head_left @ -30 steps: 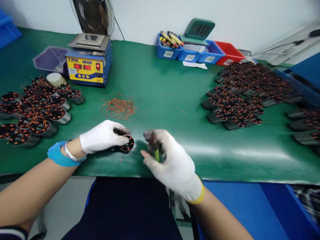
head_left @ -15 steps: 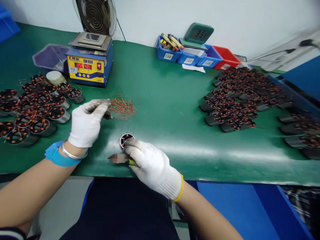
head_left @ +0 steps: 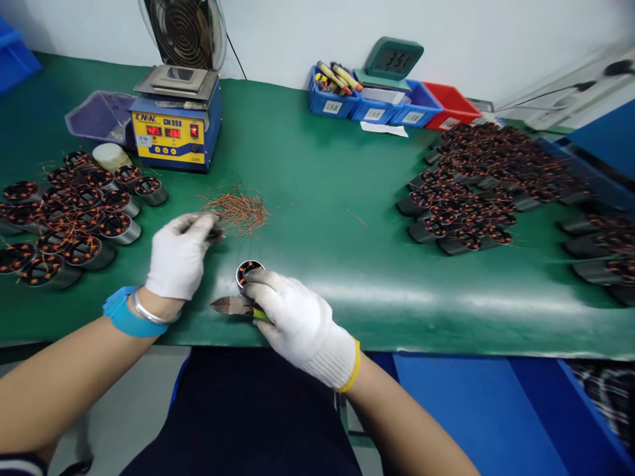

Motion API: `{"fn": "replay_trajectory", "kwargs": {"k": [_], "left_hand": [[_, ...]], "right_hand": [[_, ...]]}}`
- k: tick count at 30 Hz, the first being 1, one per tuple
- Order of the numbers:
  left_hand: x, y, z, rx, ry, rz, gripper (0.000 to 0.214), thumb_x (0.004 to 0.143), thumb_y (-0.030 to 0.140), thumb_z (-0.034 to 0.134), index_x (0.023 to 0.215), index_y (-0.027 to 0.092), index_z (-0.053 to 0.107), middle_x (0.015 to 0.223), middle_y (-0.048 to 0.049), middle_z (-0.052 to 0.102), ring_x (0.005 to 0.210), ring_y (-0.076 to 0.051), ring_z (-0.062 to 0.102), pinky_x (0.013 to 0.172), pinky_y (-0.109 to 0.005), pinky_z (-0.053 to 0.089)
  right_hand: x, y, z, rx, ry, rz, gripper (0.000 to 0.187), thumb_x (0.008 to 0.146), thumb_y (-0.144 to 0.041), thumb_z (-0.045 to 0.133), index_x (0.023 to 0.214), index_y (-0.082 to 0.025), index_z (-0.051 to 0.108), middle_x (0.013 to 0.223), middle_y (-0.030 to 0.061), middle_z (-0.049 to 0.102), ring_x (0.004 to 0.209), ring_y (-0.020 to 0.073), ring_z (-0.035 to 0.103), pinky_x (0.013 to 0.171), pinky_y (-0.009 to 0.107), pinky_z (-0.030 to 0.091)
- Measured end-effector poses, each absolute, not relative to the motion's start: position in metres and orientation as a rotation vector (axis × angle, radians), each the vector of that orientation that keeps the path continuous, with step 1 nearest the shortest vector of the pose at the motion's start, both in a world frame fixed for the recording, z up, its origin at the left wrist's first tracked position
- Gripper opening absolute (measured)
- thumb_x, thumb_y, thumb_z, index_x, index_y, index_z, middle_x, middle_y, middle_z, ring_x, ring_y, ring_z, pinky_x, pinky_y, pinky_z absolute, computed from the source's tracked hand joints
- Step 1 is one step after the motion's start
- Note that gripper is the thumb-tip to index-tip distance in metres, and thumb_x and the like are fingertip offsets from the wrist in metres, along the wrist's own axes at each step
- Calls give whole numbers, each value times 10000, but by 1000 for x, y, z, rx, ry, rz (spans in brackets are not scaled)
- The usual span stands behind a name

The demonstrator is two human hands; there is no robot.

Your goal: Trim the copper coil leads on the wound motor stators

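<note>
My right hand (head_left: 297, 324), in a white glove with a yellow cuff, is closed around green-handled diagonal cutters (head_left: 232, 305). Their jaws point left, low over the mat. The same hand's fingertips also rest on a round motor stator (head_left: 246, 269) with copper windings, and fine wire ends rise from its far side. My left hand (head_left: 179, 254), gloved in white with darkened fingertips, has its thumb and fingers pinched together. What they hold, if anything, cannot be made out. Just beyond those fingertips lies a pile of copper wire offcuts (head_left: 241, 213).
Stators with loose wires (head_left: 84, 218) crowd the left; many more (head_left: 456, 211) stand at right. A blue-yellow soldering pot (head_left: 171, 142) sits at the back left beside a purple bin (head_left: 94, 119). Small blue bins (head_left: 333, 106), a red bin (head_left: 449, 109) and a clock (head_left: 395, 58) line the wall.
My left hand has moved slightly right and closer to me, away from the wire pile. My right hand stays on the cutters and stator with hardly any motion.
</note>
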State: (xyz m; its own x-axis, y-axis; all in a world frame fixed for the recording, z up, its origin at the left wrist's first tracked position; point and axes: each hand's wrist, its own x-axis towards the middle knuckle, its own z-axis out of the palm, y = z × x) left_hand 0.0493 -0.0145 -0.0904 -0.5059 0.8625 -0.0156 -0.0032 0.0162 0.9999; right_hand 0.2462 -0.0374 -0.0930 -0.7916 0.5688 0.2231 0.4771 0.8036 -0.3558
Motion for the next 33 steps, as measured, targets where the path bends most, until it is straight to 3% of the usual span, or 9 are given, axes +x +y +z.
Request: {"fn": "replay_trajectory", "kwargs": {"k": [4, 7, 10, 12, 14, 16, 20, 24, 33], "left_hand": [[43, -27, -86, 1048, 1625, 1270, 309, 685, 396, 709, 895, 170, 691, 873, -45, 713, 689, -173, 630, 632, -287, 510], [52, -34, -79, 1360, 1641, 931, 218, 682, 370, 728, 799, 186, 724, 788, -32, 724, 726, -209, 646, 649, -289, 492], [60, -29, -79, 1315, 1659, 994, 260, 751, 408, 674, 616, 186, 659, 549, 0, 625, 545, -159, 571, 538, -270, 437], [59, -22, -81, 1143, 1696, 1266, 274, 759, 412, 675, 624, 181, 622, 494, 27, 559, 461, -116, 499, 488, -250, 408], [56, -17, -83, 972, 1606, 1547, 245, 751, 405, 687, 716, 170, 628, 577, 24, 594, 490, -101, 521, 499, -233, 434], [52, -17, -84, 877, 1392, 1586, 284, 733, 359, 709, 927, 161, 646, 835, -30, 691, 670, -132, 636, 610, -249, 512], [50, -28, -85, 892, 1095, 1165, 815, 695, 221, 740, 1418, 175, 367, 1318, -159, 597, 1160, -267, 611, 959, -390, 499], [53, -32, -89, 988, 1065, 1045, 953, 729, 250, 720, 1505, 127, 180, 1332, -224, 577, 1240, -316, 557, 1049, -477, 425], [58, -27, -89, 1079, 1106, 1023, 847, 787, 307, 675, 1490, 110, 245, 1252, -209, 641, 1179, -309, 607, 1023, -480, 448]], "right_hand": [[247, -37, -90, -799, -2689, 443, 368, 821, -165, 547, 1189, -164, 539, 1295, 134, 568, 1041, 249, 588, 802, 374, 505], [249, -36, -88, -793, -2688, 447, 349, 817, -173, 558, 1166, -166, 550, 1273, 132, 582, 1028, 246, 590, 808, 372, 504], [250, -33, -89, -770, -2680, 474, 376, 805, -165, 570, 1179, -173, 541, 1287, 128, 578, 1037, 246, 596, 816, 372, 510], [249, -32, -90, -735, -2669, 516, 393, 798, -153, 571, 1188, -176, 538, 1304, 126, 572, 1074, 246, 594, 842, 368, 509], [249, -32, -91, -712, -2653, 563, 397, 791, -144, 567, 1186, -180, 543, 1310, 123, 571, 1097, 242, 595, 866, 363, 508], [251, -34, -88, -701, -2605, 611, 414, 782, -137, 562, 1193, -179, 539, 1318, 121, 569, 1132, 242, 587, 904, 367, 504], [272, -37, -79, -898, -2368, 638, 422, 810, -152, 546, 1228, -187, 498, 1323, 118, 562, 1185, 216, 563, 972, 360, 478], [294, -26, -69, -1230, -2438, 481, 355, 845, -195, 525, 1200, -193, 514, 1185, 94, 616, 1022, 215, 621, 854, 346, 502], [266, 3, -36, -1519, -2947, 38, 297, 873, -256, 487, 1148, -179, 566, 1075, 112, 605, 860, 262, 606, 632, 324, 415]]}}
